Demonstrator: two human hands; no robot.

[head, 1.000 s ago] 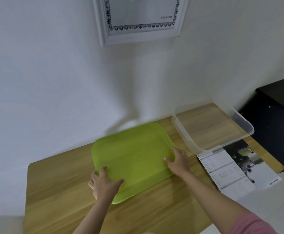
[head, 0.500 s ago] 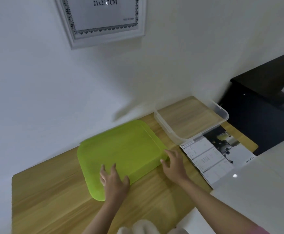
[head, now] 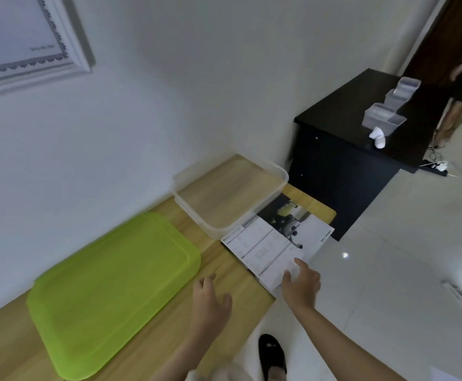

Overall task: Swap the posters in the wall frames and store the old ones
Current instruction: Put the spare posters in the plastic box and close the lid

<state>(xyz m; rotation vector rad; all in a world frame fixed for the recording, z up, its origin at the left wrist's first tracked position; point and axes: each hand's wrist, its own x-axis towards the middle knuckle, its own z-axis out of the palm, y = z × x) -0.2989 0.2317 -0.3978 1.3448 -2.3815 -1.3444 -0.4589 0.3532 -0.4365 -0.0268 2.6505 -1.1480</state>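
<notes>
We find no text that reads with certainty. The framed sheet (head: 10, 31) on the wall carries large blurred letters and a small line lower right, both illegible. The poster (head: 274, 243) on the table bears fine print, also illegible.

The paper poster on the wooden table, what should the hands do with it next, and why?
Probably the right hand should close on the printed paper poster and lift it. Its fingers already reach the poster's near corner, which hangs over the wooden table edge. The clear plastic box stands open beside it, its green plastic lid set aside, and the left hand holds nothing.
</notes>
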